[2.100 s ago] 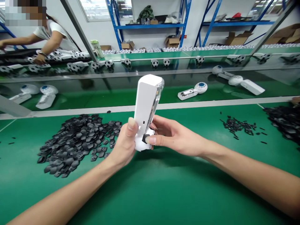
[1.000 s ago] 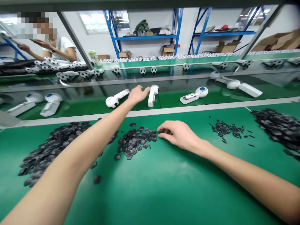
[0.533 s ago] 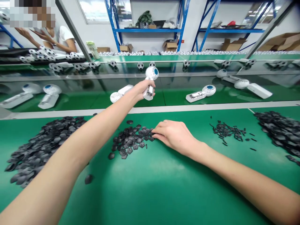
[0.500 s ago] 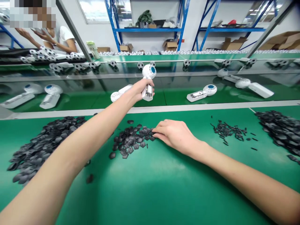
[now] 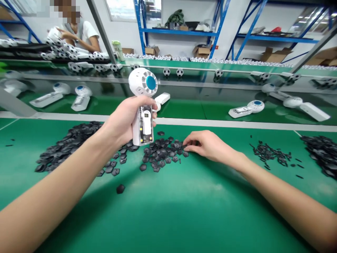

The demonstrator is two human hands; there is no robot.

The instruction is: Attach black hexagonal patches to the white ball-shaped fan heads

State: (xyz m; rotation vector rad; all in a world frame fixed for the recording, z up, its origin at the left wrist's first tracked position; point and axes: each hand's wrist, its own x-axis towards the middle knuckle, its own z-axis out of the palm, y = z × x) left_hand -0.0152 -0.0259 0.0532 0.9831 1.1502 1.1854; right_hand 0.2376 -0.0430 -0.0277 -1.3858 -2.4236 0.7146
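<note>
My left hand (image 5: 133, 114) is wrapped around the handle of a white handheld fan (image 5: 143, 82), held upright above the bench. The fan has a round head with a blue centre, and its handle front shows a circuit board and a small display. Low at the right edge of a small pile of black pentagonal pieces (image 5: 160, 153), my right hand (image 5: 207, 144) has its thumb and fingertips pinched around one piece, which they partly cover.
A larger heap of black pieces (image 5: 65, 147) lies left. Thin black strips (image 5: 271, 154) and another black heap (image 5: 321, 154) lie right. Beyond the white rail (image 5: 200, 122), several white fans (image 5: 247, 108) lie on a green belt. A person (image 5: 79, 37) works at the far left.
My left hand has brought the fan nearer and leftward, from over the belt to above the bench. My right hand stays at the small pile. The view has shifted left.
</note>
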